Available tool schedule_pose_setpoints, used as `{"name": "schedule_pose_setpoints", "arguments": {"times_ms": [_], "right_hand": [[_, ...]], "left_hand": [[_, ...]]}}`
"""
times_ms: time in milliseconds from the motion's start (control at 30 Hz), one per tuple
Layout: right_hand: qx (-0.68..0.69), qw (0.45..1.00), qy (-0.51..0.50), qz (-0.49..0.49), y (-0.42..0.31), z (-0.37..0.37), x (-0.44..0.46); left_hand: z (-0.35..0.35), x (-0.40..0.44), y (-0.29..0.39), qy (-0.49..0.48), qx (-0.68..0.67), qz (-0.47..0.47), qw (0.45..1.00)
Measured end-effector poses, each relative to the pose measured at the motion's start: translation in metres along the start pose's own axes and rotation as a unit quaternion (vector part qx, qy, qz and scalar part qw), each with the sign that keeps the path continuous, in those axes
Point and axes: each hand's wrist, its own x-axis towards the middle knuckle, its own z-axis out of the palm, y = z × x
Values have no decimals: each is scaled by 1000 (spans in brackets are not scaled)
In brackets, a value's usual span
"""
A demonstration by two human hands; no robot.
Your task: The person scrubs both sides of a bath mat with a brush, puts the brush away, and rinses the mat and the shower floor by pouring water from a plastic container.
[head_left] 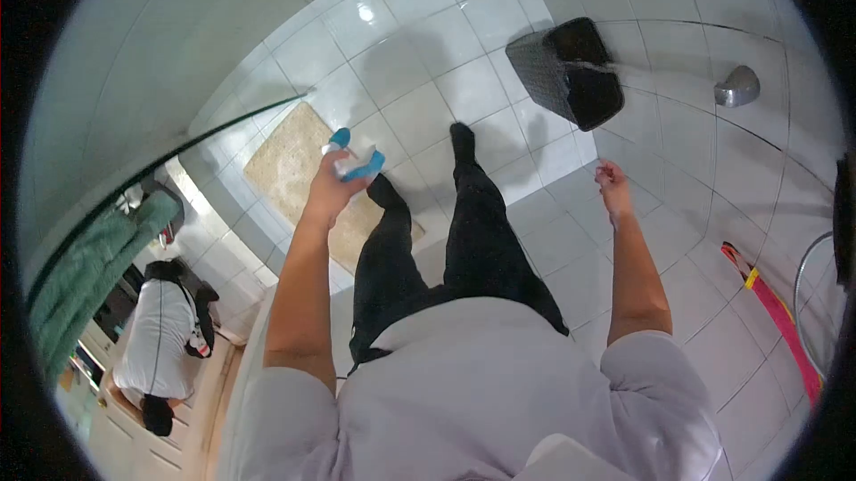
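On the left, my left hand [332, 187] is closed around a blue-and-white plastic object [366, 165], which looks like a small bottle. Blue parts show at two of its ends; its exact kind is hard to make out. Beneath that hand lies a beige bath mat [290, 160] on the tiled floor. My right hand [612, 185] hangs on the other side with its fingers curled in, and nothing shows in them. It is nearest to the dark woven basket [544, 75] by the wall, apart from it.
A glass panel edge [214, 138] runs along the left, with a green towel [111, 258] over it. Beyond it a person in a white shirt [156, 338] bends forward. At right are a metal wall fitting [737, 87], a pink strip-like item [785, 329] and a shower hose [800, 294].
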Motion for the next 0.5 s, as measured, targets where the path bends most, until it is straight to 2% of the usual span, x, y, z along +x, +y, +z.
{"name": "schedule_pose_setpoints", "arguments": {"times_ms": [67,133,200,233,300,333,400,433,500], "right_hand": [[48,999,22,-3,-11,11,23],[109,993,33,-28,-20,24,70],[121,989,53,-72,-16,38,117],[122,989,54,-63,-12,45,139],[202,979,32,19,-5,59,181],[203,978,31,23,-1,63,199],[207,971,30,112,11,72,229],[206,971,26,117,17,76,243],[202,967,11,154,33,84,268]], "left_hand": [[9,12,-5,-23,19,18,999],[23,25,-9,-41,-34,12,998],[42,37,-2,-23,1,-12,1000],[50,45,-3,11,26,-29,999],[72,56,-7,44,54,-52,996],[82,63,-9,54,69,-54,995],[103,71,-4,75,99,-60,990],[111,72,-4,59,44,-84,994],[124,76,3,40,86,-84,992]]}}
